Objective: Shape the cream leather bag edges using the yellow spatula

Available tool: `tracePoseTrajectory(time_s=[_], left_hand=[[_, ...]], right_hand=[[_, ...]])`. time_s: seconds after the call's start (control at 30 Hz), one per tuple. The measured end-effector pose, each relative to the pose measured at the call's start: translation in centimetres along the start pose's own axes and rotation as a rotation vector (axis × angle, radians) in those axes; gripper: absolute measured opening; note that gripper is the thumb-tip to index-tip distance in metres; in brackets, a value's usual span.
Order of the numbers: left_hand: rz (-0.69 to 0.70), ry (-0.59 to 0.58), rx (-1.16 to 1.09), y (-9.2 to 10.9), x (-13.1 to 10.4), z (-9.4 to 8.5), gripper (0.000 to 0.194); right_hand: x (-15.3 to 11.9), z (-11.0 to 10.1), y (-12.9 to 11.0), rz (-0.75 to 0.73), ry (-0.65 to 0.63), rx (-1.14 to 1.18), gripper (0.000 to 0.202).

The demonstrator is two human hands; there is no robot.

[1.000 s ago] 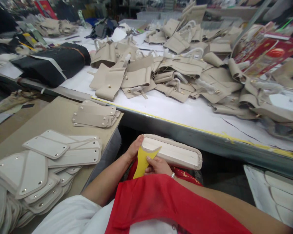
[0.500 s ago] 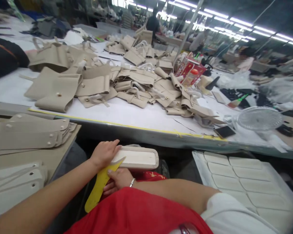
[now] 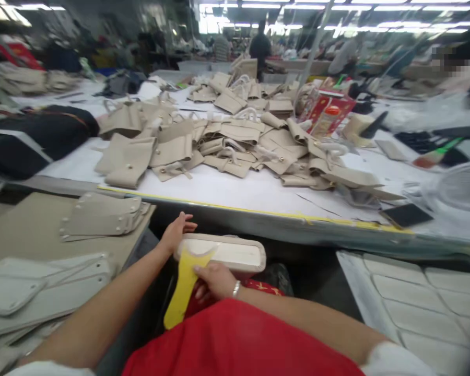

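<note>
A cream, padded piece with rounded corners and a raised rim (image 3: pixel 238 253) lies in front of me, below the table edge. My right hand (image 3: pixel 215 281) grips a flat yellow scraper with a curved notch at its wide end (image 3: pixel 184 287). That notched end overlaps the left part of the padded piece; whether it presses on it I cannot tell. At the far left corner of the piece is my left hand (image 3: pixel 176 231), fingers stretched out and holding nothing. Whether its palm touches the rim is unclear.
Beige bag pieces with handles (image 3: pixel 235 136) are heaped on the white-covered table (image 3: pixel 235 196). Stacked beige panels (image 3: pixel 102 216) and pale straps (image 3: pixel 74 282) lie to the left. A board with cream panels (image 3: pixel 415 292) stands at right. A dark phone-like slab (image 3: pixel 406 215) sits near the table edge.
The view has swung left, so the scene sits further right. My left hand has come off the top of the padded piece, fingers spreading. The scraper has turned more upright.
</note>
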State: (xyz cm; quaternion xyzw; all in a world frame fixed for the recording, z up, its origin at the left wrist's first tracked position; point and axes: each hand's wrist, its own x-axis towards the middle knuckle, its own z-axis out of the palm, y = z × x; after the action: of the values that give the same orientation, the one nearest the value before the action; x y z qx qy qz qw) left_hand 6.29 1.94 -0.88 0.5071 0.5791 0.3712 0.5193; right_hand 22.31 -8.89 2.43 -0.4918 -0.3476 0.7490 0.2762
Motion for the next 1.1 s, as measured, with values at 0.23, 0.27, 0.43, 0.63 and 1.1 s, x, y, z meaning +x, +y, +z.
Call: tracePoseTrajectory(time_s=[0.23,0.27,0.43,0.63,1.1], left_hand=[[-0.182,-0.143,-0.491,-2.4,-2.1,-2.2,0.039],[-0.164,-0.152,-0.491,-2.4,-2.3,-2.1,0.039],[-0.140,-0.234,-0.450,-2.2,-3.3,-2.0,0.049],[-0.135,-0.102,-0.200,-2.6,-3.4,-1.8,0.057],[-0.295,-0.079,-0.553,-3.6,-3.4,-1.1,0.048]], right_hand=[[-4.0,-9.3,-3.5,-0.309,0.358,0.276,0.023],[-4.4,-10.8,-3.8,-0.337,0.425,0.325,0.025],[-4.7,-14.9,-4.1,-0.514,0.591,0.364,0.034],[-2.4,-15.3,-4.1,-0.627,0.450,0.412,0.031],[0.4,-13.5,-2.0,-0.715,0.441,-0.528,0.024]])
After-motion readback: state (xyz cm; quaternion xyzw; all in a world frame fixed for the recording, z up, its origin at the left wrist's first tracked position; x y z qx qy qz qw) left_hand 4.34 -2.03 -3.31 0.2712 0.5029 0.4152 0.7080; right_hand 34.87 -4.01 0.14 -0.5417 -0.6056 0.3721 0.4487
